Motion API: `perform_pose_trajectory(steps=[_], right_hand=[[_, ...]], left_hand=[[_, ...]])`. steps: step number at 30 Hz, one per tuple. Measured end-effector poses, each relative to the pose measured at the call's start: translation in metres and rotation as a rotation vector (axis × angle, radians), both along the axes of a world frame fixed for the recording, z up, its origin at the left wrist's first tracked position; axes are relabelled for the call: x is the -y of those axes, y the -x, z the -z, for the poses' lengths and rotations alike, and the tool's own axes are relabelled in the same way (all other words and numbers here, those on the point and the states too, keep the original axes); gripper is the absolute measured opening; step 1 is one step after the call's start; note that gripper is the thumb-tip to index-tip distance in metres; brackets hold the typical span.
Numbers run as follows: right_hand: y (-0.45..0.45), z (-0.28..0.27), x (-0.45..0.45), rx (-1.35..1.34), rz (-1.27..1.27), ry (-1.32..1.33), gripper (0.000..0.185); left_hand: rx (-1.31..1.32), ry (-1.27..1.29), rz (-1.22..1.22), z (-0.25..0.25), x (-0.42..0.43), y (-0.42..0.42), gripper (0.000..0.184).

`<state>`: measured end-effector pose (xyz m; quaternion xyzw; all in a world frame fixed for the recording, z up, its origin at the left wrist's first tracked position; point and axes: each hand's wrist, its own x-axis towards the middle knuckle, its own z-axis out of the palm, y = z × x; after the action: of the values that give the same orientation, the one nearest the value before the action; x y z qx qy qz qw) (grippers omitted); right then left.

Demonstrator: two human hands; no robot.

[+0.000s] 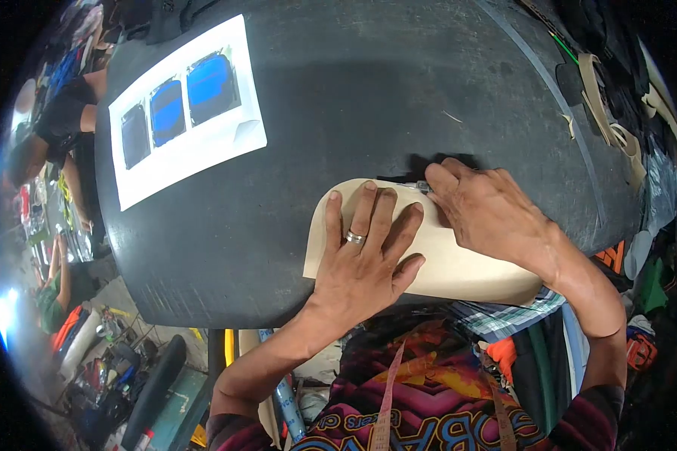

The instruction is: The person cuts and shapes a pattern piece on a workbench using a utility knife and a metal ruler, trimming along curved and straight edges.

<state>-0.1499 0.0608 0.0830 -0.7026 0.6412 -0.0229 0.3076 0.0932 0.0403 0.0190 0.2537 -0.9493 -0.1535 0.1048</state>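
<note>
A beige, leather-like sheet (459,263) with a rounded left end lies on the black work surface, its lower edge reaching the table's near edge. My left hand (365,255), with a ring on one finger, presses flat on the sheet, fingers spread. My right hand (493,203) is closed around a slim tool that looks like a cutter knife (422,186). Only its silvery front end shows; the fingers hide the rest. This tip is at the sheet's upper edge, just right of my left fingertips.
A white paper (188,113) with three dark and blue printed pictures lies at the upper left. Beige offcut strips (598,101) hang along the right side. Beyond the left edge are another person (60,120) and cluttered tools. A tape measure (389,391) hangs over my shirt.
</note>
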Motion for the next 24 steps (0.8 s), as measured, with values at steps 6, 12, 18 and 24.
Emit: perform_pose_trajectory(steps=[6, 12, 18, 24], right_hand=[[0.0012, -0.0010, -0.0035, -0.017, 0.011, 0.000, 0.025], [0.0022, -0.0005, -0.0028, -0.035, -0.002, -0.001, 0.026], [0.0040, -0.0042, -0.0054, -0.041, -0.002, -0.013, 0.026], [0.0053, -0.0039, -0.0088, -0.035, 0.014, -0.022, 0.026]], left_hand=[[0.006, 0.005, 0.009, -0.0007, 0.0002, 0.0009, 0.063], [0.021, 0.005, 0.009, 0.0008, -0.0008, 0.0006, 0.064], [0.035, 0.002, 0.005, -0.0008, -0.0009, 0.0002, 0.065], [0.024, -0.005, 0.005, -0.0002, -0.0005, 0.0011, 0.063]])
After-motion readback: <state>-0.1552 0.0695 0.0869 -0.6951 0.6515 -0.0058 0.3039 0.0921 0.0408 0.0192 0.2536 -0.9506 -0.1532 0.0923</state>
